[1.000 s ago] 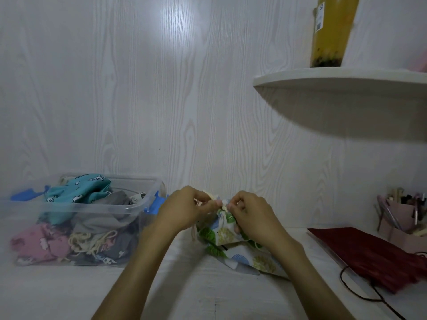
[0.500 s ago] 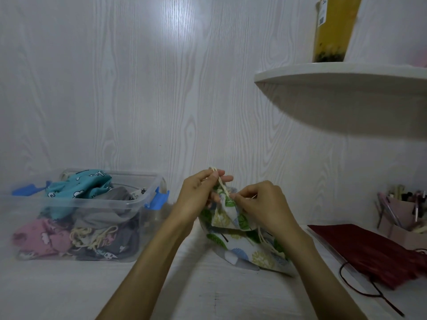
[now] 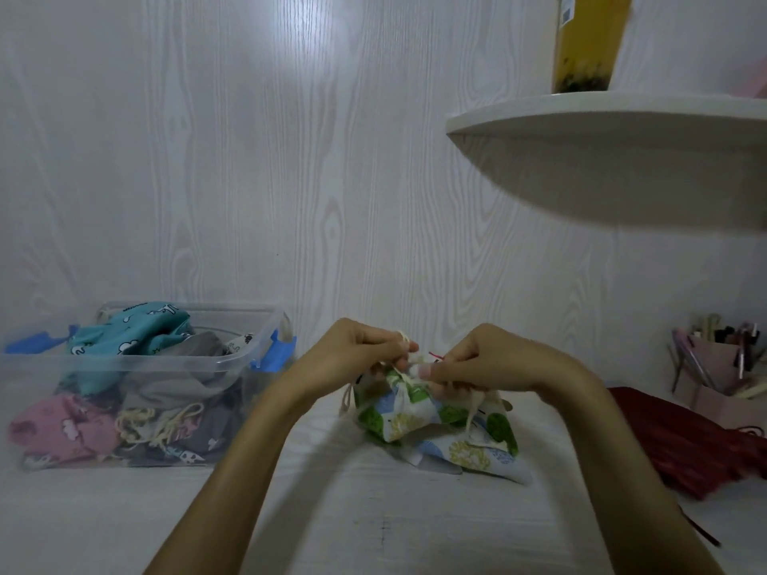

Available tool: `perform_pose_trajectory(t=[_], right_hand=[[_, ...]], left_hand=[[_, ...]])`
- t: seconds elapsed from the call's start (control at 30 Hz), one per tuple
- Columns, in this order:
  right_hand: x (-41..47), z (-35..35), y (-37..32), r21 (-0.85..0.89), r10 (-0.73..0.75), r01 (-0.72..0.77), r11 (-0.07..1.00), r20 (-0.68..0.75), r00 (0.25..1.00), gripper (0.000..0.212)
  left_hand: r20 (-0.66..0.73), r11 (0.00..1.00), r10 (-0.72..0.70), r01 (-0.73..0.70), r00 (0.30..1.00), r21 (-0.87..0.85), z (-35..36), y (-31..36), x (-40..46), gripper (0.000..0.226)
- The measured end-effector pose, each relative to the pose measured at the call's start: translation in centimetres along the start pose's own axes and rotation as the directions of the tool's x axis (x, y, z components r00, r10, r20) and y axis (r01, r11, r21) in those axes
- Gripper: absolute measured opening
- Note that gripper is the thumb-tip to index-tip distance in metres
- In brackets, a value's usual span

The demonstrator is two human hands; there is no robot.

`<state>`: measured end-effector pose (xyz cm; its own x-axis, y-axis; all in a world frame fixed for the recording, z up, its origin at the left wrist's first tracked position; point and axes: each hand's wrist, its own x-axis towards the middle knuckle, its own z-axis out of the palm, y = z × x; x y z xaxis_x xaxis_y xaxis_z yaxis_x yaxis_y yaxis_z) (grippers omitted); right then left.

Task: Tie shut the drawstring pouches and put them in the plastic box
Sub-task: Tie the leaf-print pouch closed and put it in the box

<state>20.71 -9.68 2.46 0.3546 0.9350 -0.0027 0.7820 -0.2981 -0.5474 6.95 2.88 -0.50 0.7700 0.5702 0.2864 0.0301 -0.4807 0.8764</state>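
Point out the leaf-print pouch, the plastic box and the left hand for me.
leaf-print pouch point(image 3: 398, 412), head view, on its printed fabric.
plastic box point(image 3: 124, 361), head view, on its front rim.
left hand point(image 3: 357, 350), head view, on its back.

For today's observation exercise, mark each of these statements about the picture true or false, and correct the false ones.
1. Both hands hold the cord of the leaf-print pouch. True: left hand, right hand.
2. The plastic box holds no pouches. False: several lie inside.
3. The box stands left of the hands. True.
4. The yellow bottle stands on the table. False: it stands on the shelf.
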Motion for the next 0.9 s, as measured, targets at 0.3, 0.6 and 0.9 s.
perform_pose_trajectory(t=[0.3, 0.6, 0.9], right_hand=[[-1.5, -0.8, -1.9, 0.183, -0.144, 0.197, 0.963, -0.268, 0.952, 0.045], [0.8, 0.1, 0.5, -0.042, -0.309, 0.310, 0.950, -0.282, 0.908, 0.021], [1.3, 0.9, 0.7, 0.017, -0.438, 0.456, 0.890, -0.242, 0.866, 0.014]], left_hand=[[0.522, 0.956, -0.044, -0.116, 0.852, 0.269, 2.7, -0.1, -0.4, 0.025], [0.409, 0.993, -0.084, 0.041, 0.908, 0.113, 0.7, 0.0, -0.8, 0.046], [0.366, 0.998, -0.044, 0.056, 0.930, -0.022, -1.2, -0.3, -0.5, 0.043]])
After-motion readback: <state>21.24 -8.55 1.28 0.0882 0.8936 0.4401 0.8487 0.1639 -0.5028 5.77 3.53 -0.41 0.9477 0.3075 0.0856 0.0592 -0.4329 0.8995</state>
